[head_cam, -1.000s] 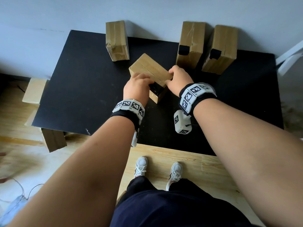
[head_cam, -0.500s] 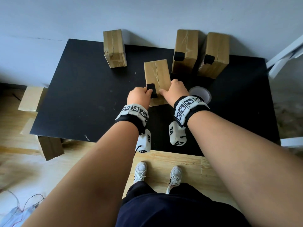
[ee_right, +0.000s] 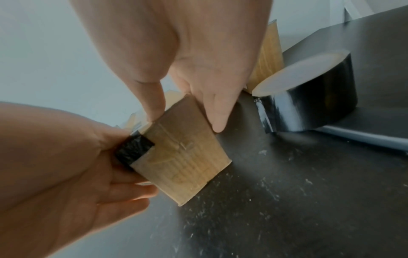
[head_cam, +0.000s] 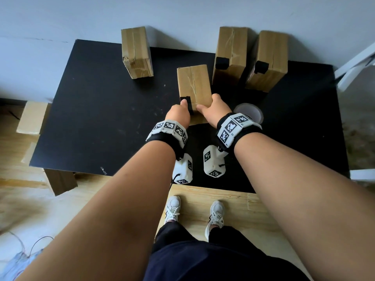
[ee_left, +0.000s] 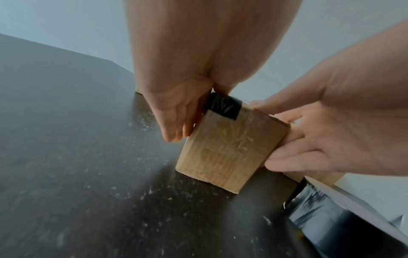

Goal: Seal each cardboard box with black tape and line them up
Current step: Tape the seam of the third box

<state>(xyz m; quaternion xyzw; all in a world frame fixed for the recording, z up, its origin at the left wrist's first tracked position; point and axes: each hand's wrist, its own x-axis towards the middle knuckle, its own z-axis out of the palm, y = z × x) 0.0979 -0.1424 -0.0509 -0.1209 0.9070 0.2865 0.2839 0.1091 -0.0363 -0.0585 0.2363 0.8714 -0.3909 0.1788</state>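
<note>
A black table (head_cam: 97, 122) fills the middle of the head view. Its top is dull and has small pale scuffs and specks on it. Behind it, across the top of the frame, is a plain pale grey-blue wall (head_cam: 60, 19). The floor (head_cam: 213, 199) at the bottom is made of light wooden boards. At the left edge, some flat cardboard pieces (head_cam: 32, 118) lie beside and under the table. At the right edge, part of a white frame (head_cam: 355, 65) leans in. In the lower left corner, thin wires (head_cam: 26, 248) lie on the floor. The light is soft and even.
</note>
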